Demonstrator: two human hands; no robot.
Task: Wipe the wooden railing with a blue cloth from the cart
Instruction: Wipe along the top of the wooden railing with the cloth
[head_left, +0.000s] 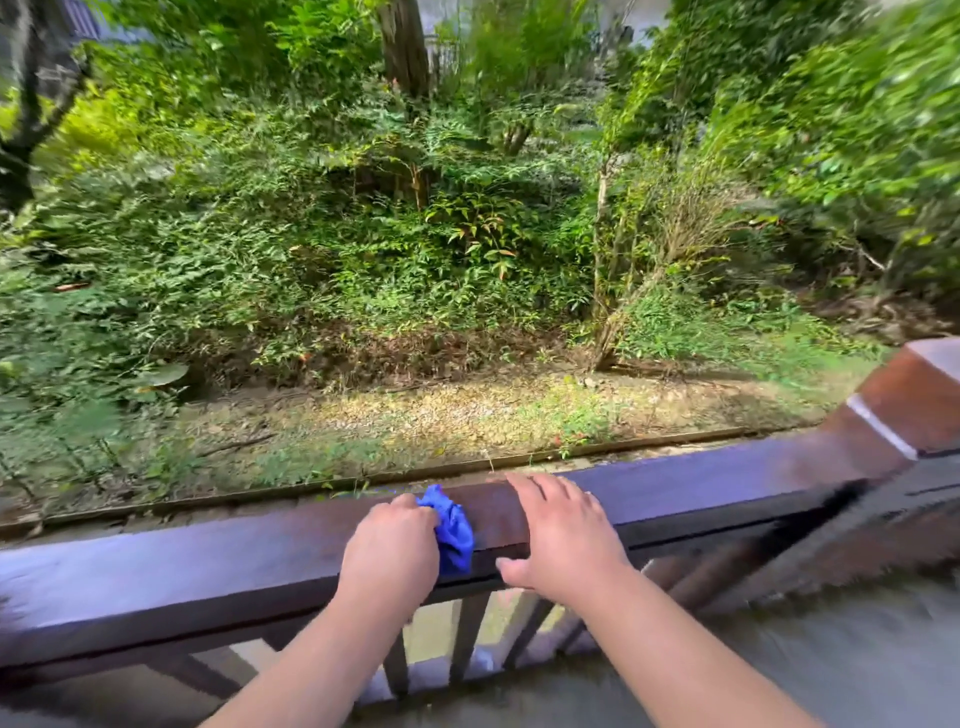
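A dark brown wooden railing (208, 561) runs across the lower part of the head view, rising toward the right. My left hand (392, 551) is closed around a bunched blue cloth (454, 530), pressing it on the rail's top. Just to the right of the cloth, my right hand (563, 535) lies flat on the rail with its fingers spread and its thumb over the near edge, holding nothing. The cart is out of sight.
A reddish-brown post cap (914, 400) tops the railing at the right. Slanted balusters (467, 639) hang under the rail. Beyond it lie a gravel strip (415, 415) and dense green bushes (363, 234). A grey floor (831, 665) shows at the lower right.
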